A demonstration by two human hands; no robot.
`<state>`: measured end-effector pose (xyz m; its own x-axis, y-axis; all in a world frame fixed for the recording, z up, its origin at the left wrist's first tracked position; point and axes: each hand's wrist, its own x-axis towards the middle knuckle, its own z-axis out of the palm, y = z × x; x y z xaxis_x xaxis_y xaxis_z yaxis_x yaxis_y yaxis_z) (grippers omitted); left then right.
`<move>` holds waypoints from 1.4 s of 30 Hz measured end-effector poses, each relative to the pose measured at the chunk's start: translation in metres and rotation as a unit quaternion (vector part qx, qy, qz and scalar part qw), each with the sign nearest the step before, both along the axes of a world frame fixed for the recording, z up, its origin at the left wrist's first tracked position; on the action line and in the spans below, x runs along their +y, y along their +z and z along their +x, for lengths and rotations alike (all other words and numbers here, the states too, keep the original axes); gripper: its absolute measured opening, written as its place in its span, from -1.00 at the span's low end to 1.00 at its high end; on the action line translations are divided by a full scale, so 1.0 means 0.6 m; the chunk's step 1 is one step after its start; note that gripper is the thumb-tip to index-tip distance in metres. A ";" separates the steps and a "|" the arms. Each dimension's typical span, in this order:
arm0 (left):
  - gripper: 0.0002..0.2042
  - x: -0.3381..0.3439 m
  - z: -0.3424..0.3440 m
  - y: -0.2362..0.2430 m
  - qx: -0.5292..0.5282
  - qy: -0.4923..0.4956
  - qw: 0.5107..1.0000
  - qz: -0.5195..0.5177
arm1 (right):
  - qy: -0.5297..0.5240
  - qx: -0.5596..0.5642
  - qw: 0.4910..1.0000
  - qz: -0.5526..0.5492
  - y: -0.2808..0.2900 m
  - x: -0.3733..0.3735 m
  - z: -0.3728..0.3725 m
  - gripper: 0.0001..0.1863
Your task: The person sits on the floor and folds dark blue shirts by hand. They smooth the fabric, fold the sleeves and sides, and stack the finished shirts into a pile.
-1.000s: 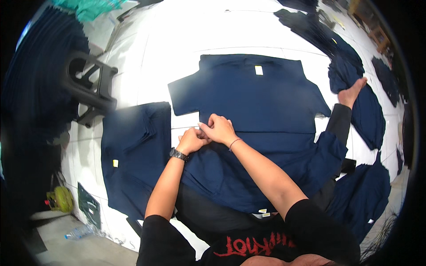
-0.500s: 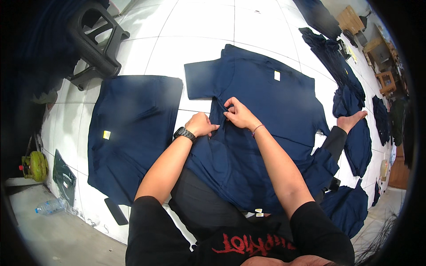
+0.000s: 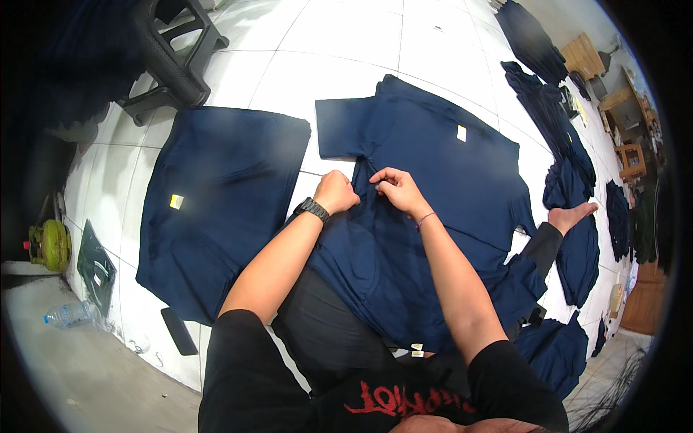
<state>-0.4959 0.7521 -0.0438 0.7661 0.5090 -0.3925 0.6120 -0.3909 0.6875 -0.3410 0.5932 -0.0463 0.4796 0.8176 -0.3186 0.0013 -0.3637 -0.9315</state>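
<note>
A navy short-sleeved T-shirt [image 3: 451, 177] lies spread in front of me, its lower part draped over my lap. A small pale label shows near its neck. My left hand [image 3: 336, 192], with a dark watch on the wrist, is closed on the shirt's left side edge below the sleeve. Just to the right, my right hand [image 3: 401, 192] hovers close over the same side, index finger and thumb drawn together in a pinch. Whatever is between those fingertips is too small to make out. On the left lies another navy garment [image 3: 234, 155] with a yellowish label.
A black plastic stool [image 3: 180, 65] stands at the far left on white tiles. Along the right lie several navy garments [image 3: 570, 238], beside my bare foot [image 3: 574, 215]. A dark phone-like slab [image 3: 178, 332], a plastic bottle [image 3: 68, 315] and a green gas cylinder [image 3: 50, 245] are at the left.
The view has shifted slightly. My right fingertips have come a little away from the shirt's bunched side edge, while my left hand keeps its grip there.
</note>
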 end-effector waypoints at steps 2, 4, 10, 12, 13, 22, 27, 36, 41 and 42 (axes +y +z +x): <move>-0.73 -0.004 0.004 0.008 -0.006 0.012 0.999 -0.034 | -0.008 -0.058 0.998 -0.020 -0.001 0.001 -0.006 -0.84; -0.73 -0.002 0.002 0.013 -0.009 0.037 0.994 -0.099 | -0.006 -0.101 0.995 -0.025 -0.003 0.005 -0.012 -0.78; -0.79 0.006 -0.017 -0.011 -0.091 0.089 0.925 -0.357 | 0.018 -0.034 0.999 0.011 -0.009 -0.001 -0.001 -0.83; -0.77 0.011 -0.012 -0.011 -0.073 0.131 0.897 -0.415 | 0.024 0.000 1.000 0.003 -0.002 -0.001 0.003 -0.85; -0.75 0.017 -0.011 -0.012 -0.062 0.151 0.882 -0.442 | 0.025 -0.002 1.000 0.004 0.004 0.000 0.000 -0.85; -0.82 0.021 -0.019 -0.015 -0.067 0.049 0.882 -0.463 | 0.018 -0.198 0.975 -0.094 0.028 0.020 -0.035 -0.66; -0.74 0.013 -0.013 -0.016 -0.045 0.044 0.917 -0.394 | 0.029 -0.184 0.978 -0.091 0.018 0.015 -0.025 -0.61; -0.73 0.000 -0.018 0.000 -0.037 0.012 0.969 -0.243 | 0.016 -0.077 0.996 -0.048 -0.011 -0.002 -0.004 -0.72; -0.70 -0.009 -0.006 0.016 -0.022 -0.068 0.978 -0.195 | 0.012 -0.059 0.998 -0.012 -0.030 -0.007 0.011 -0.78; -0.71 -0.010 -0.005 0.017 -0.021 -0.077 0.977 -0.200 | 0.013 -0.042 0.999 -0.005 -0.031 -0.011 0.013 -0.81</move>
<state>-0.4991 0.7463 -0.0335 0.8412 0.1998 -0.5024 0.5348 -0.1711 0.8275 -0.3332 0.5869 -0.0649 0.4843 0.8267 -0.2865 0.0896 -0.3726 -0.9237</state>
